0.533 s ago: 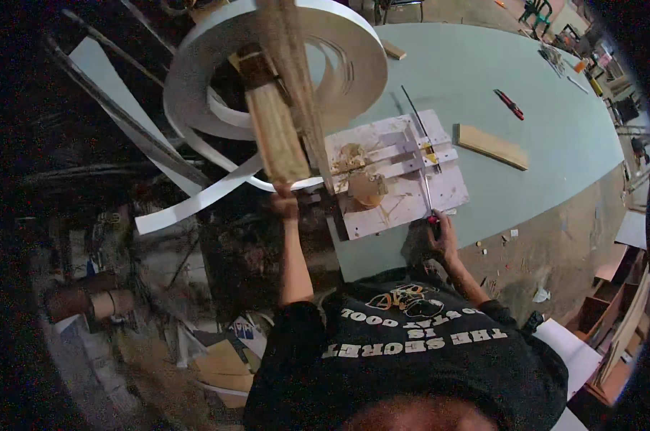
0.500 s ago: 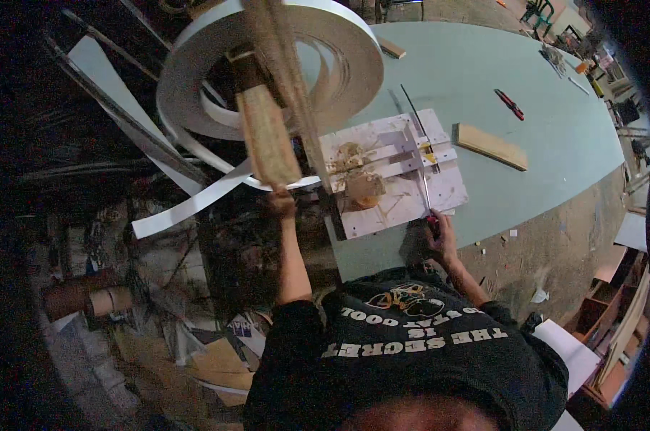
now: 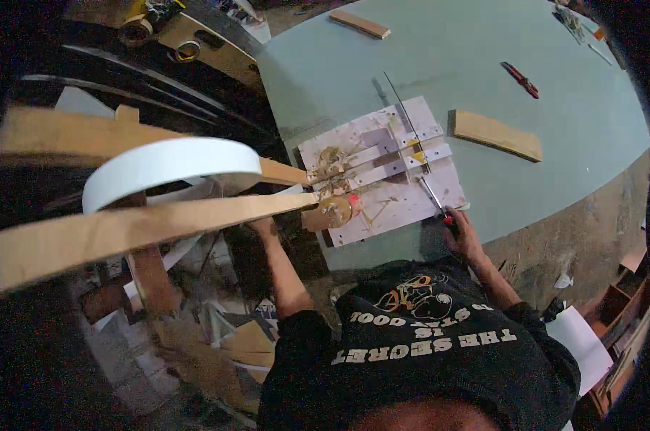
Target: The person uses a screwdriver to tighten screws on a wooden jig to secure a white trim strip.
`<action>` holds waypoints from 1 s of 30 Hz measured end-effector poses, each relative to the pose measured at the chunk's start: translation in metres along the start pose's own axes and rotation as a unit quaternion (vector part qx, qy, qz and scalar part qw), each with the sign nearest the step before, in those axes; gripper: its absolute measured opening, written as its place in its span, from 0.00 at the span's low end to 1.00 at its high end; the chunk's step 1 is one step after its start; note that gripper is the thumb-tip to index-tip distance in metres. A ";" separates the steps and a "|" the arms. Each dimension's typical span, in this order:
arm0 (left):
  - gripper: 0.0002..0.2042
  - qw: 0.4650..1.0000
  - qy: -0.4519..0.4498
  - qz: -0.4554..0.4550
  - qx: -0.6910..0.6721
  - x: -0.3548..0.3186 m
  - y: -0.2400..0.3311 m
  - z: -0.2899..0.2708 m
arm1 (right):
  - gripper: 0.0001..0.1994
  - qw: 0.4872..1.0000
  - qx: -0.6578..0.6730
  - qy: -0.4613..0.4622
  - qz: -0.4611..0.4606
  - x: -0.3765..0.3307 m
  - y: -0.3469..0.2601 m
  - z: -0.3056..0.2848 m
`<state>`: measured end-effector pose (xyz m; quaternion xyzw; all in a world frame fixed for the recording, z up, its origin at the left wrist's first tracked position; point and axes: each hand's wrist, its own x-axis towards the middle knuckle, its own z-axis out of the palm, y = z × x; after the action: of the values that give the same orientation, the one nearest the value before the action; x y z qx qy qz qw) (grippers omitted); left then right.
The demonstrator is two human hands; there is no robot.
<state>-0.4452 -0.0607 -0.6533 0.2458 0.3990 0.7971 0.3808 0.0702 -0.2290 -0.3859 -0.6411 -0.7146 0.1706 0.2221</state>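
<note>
Jig board [image 3: 382, 172] on the desk [image 3: 483, 43] near its front edge; wooden block [image 3: 496, 134] to the board's right, utility knife [image 3: 520, 79] behind the block, second block [image 3: 359, 24] at the far edge; tape rolls [image 3: 160, 43] beyond the desk's left corner; edging coil [image 3: 168, 167] on wooden strips [image 3: 131, 231] left of the board

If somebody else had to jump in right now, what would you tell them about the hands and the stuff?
Left hand: gripping the underside of a long wooden strip that reaches to the white board jig at the table edge.
Right hand: closed on a red-handled tool, blade lying on the jig.
A white band roll sits over the wood at left. A spare wood block and a red cutter lie on the table.
Done: strip end brought to the jig.
Left: the work on the strip; none shows yet.
</note>
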 end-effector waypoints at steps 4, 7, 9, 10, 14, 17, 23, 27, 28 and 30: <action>0.21 0.994 -0.053 -0.050 0.085 -0.034 -0.013 0.035 | 0.28 0.999 -0.028 -0.022 0.038 -0.017 0.011 -0.012; 0.21 0.980 -0.087 -0.064 0.165 -0.044 -0.003 0.048 | 0.27 0.998 -0.062 0.008 0.004 -0.012 -0.018 -0.014; 0.21 0.968 -0.112 -0.077 0.211 -0.058 0.013 0.055 | 0.25 0.998 -0.063 0.031 -0.005 -0.011 -0.034 -0.028; 0.21 0.963 -0.124 -0.081 0.226 -0.061 0.017 0.066 | 0.25 0.996 -0.072 0.050 -0.009 -0.009 -0.037 -0.030; 0.20 0.943 -0.150 -0.095 0.282 -0.070 0.033 0.083 | 0.17 1.000 0.011 0.028 -0.003 0.034 -0.097 -0.019; 0.20 0.926 -0.168 -0.104 0.322 -0.076 0.062 0.097 | 0.13 0.995 0.068 -0.064 -0.038 0.095 -0.137 0.002; 0.20 0.917 -0.160 -0.094 0.354 -0.087 0.102 0.092 | 0.17 0.966 -0.080 -0.236 -0.070 0.172 -0.174 0.073; 0.20 0.914 -0.160 -0.088 0.362 -0.093 0.116 0.104 | 0.19 0.963 -0.066 -0.241 -0.100 0.184 -0.119 0.118; 0.19 0.913 -0.158 -0.095 0.364 -0.097 0.115 0.103 | 0.19 0.961 -0.097 -0.251 -0.068 0.182 -0.120 0.119; 0.19 0.910 -0.135 -0.099 0.379 -0.108 0.131 0.084 | 0.18 0.958 -0.080 -0.270 -0.060 0.179 -0.128 0.136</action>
<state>-0.3770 -0.1609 -0.5076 0.4362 0.6380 0.5033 0.3866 -0.1252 -0.0611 -0.4154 -0.5432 -0.7962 0.2658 -0.0211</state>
